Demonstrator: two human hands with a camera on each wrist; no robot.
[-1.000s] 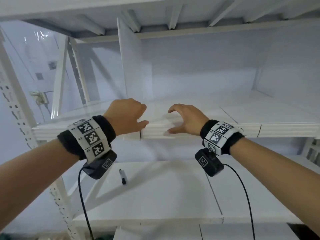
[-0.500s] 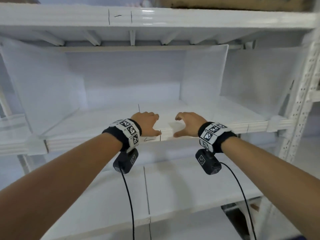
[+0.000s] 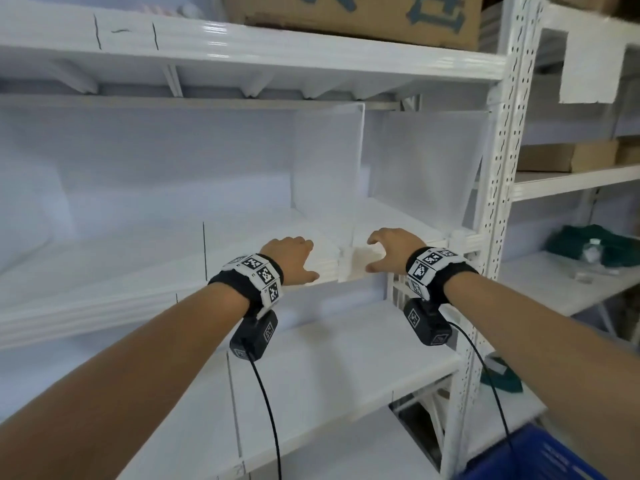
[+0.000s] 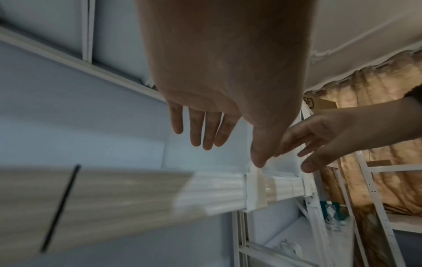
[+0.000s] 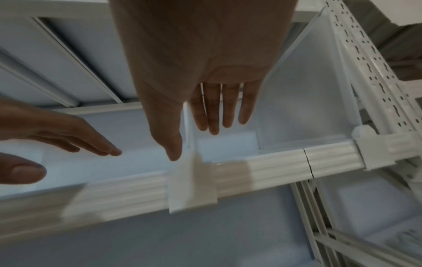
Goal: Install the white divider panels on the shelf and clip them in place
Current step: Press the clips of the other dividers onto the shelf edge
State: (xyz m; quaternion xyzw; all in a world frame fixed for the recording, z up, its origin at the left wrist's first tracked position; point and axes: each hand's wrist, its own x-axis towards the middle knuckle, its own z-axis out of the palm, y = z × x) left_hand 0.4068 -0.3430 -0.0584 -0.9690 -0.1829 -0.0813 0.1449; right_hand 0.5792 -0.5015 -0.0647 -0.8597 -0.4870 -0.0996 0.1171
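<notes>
A white divider panel [image 3: 327,168] stands upright on the white shelf [image 3: 138,299]. At its foot a white clip [image 3: 346,266] [image 5: 191,182] [image 4: 253,191] sits over the ribbed front edge. My left hand [image 3: 294,259] [image 4: 205,130] hovers just left of the clip, fingers straight and holding nothing. My right hand [image 3: 391,251] [image 5: 205,115] hovers just right of it, also open, its thumb tip close above the clip. A second divider panel [image 3: 426,168] [image 5: 303,101] stands by the right post with its own clip [image 5: 374,151].
A perforated white post [image 3: 498,168] bounds the shelf on the right. A cardboard box [image 3: 363,15] sits on the shelf above. A blue crate [image 3: 540,455] is at the bottom right. A green bundle [image 3: 588,244] lies on the neighbouring shelf.
Both hands have slid right along the shelf's front edge, from a bare stretch to either side of the divider's clip. Their fingers have straightened and lifted off the edge.
</notes>
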